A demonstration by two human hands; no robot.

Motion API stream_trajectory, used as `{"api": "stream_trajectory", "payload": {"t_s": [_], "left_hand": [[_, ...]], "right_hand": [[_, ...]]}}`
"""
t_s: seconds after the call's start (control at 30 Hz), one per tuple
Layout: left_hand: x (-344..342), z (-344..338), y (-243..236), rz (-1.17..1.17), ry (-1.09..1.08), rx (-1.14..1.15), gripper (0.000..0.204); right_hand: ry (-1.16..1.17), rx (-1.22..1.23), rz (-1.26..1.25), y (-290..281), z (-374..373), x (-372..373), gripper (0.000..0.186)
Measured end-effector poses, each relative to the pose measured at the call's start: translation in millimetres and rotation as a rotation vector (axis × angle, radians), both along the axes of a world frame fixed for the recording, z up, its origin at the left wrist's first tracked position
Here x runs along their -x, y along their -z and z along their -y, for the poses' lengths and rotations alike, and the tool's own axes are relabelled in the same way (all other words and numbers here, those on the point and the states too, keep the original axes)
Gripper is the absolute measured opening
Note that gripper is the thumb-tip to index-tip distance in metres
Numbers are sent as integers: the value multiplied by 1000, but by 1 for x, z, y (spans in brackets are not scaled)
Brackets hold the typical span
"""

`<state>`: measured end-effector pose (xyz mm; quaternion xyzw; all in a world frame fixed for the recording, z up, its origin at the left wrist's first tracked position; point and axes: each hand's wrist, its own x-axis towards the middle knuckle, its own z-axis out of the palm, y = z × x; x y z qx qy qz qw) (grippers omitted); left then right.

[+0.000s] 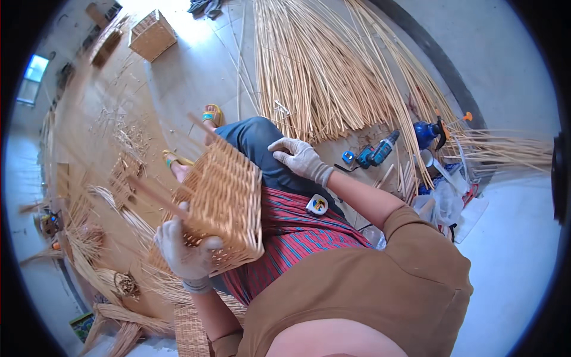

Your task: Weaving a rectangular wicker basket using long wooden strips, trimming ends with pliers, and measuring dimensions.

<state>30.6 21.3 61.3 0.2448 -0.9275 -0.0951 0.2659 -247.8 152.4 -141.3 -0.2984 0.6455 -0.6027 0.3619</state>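
Note:
My gloved left hand (pixel 187 253) grips the end of a rectangular woven wicker basket (pixel 223 196), fingers wrapped at its near left side, beside an upright wooden stick (pixel 156 197). The basket sits tilted across my lap, with a second stick poking up at its far end. My gloved right hand (pixel 297 157) lies on my jeans-covered knee, apart from the basket, with nothing visible in its loosely bent fingers. A white tape measure (pixel 317 204) rests on the striped red cloth over my lap.
Long cane bundles (pixel 315 71) spread ahead. A drill (pixel 377 152), blue tape measure (pixel 348 157) and blue spray bottle (pixel 427 134) are at right. A wicker box (pixel 151 38) stands at the back; loose cane (pixel 83 238) and scraps cover floor at left.

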Motion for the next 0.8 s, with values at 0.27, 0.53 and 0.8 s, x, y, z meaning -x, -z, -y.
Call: {"api": "stream_trajectory", "payload": {"t_s": [0.27, 0.53, 0.8], "left_hand": [[6, 16, 42, -244, -164, 214, 91], [93, 15, 90, 261, -304, 155, 73], [99, 41, 93, 148, -259, 78, 66]], "right_hand": [[36, 73, 98, 23, -11, -1, 19], [31, 114, -796, -48, -65, -25, 48], [-330, 24, -891, -34, -117, -54, 57]]}}
